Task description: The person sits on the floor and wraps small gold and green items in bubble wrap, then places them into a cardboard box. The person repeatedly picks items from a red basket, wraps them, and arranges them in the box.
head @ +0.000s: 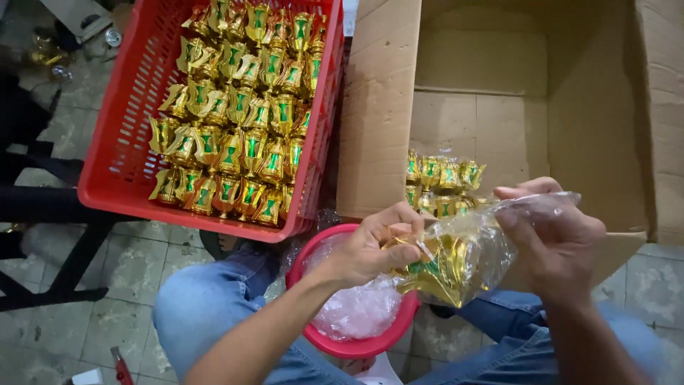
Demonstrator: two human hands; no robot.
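My left hand [372,244] grips the open end of a clear plastic bag [467,249] stuffed with gold-and-green toy pots. My right hand [552,232] holds the other side of the same bag, fingers curled over its top. The bag hangs above my lap, just in front of a big cardboard box [377,107]. Inside the box lies one filled bag of the same gold pots [442,182]. Under my left hand a red round bowl [356,346] holds a heap of empty clear bags.
A red plastic crate [125,135] at the upper left is packed with several rows of gold-and-green pots [242,107]. It rests on a dark frame over a tiled floor [128,264]. My knees in blue jeans [214,299] fill the bottom.
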